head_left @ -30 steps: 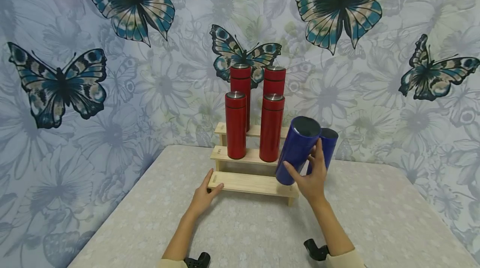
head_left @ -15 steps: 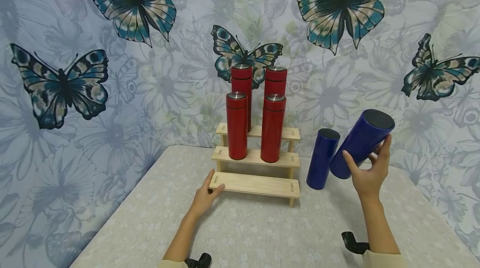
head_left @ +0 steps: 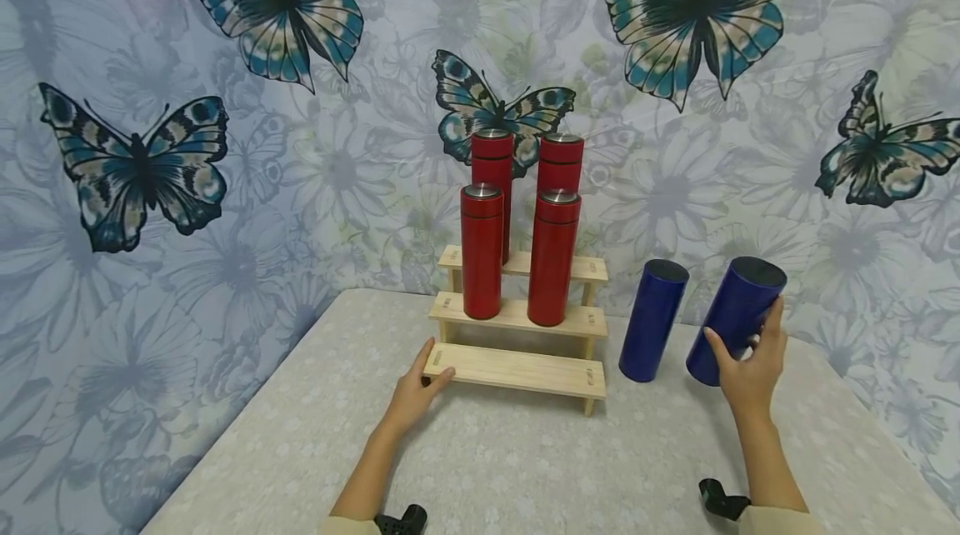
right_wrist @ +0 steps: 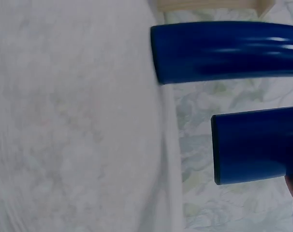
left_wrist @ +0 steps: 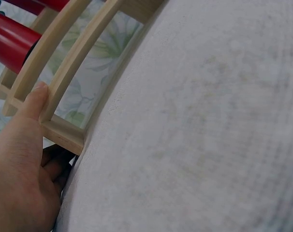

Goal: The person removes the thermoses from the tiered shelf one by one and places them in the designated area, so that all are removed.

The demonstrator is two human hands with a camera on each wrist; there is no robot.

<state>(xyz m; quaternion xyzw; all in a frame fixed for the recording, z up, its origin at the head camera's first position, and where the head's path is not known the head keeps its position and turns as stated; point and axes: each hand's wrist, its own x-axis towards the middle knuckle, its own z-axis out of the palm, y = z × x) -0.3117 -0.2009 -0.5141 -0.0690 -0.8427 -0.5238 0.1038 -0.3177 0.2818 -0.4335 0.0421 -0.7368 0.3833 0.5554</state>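
At the right, my right hand (head_left: 752, 372) grips a dark blue cylindrical bottle (head_left: 731, 322) with a black top. It leans a little, and in the right wrist view the held bottle's base (right_wrist: 243, 147) is off the tabletop. A second blue bottle (head_left: 651, 322) stands on the table to its left. My left hand (head_left: 411, 392) holds the left end of the lowest step of a three-step wooden rack (head_left: 517, 368), thumb on the board's front edge. In the left wrist view the hand's (left_wrist: 21, 164) other fingers are partly hidden behind the rack's leg.
Red flasks with silver lids stand on the rack: two on the middle step, such as the front left flask (head_left: 482, 256), and two on the top step, such as the back right flask (head_left: 560, 164). A pale cloth (head_left: 525, 468) covers the table. A butterfly-patterned wall (head_left: 390, 210) rises behind.
My right hand has carried the blue bottle rightward from in front of the rack, past the other blue bottle, then lowered it toward the table. The left hand stays on the rack.
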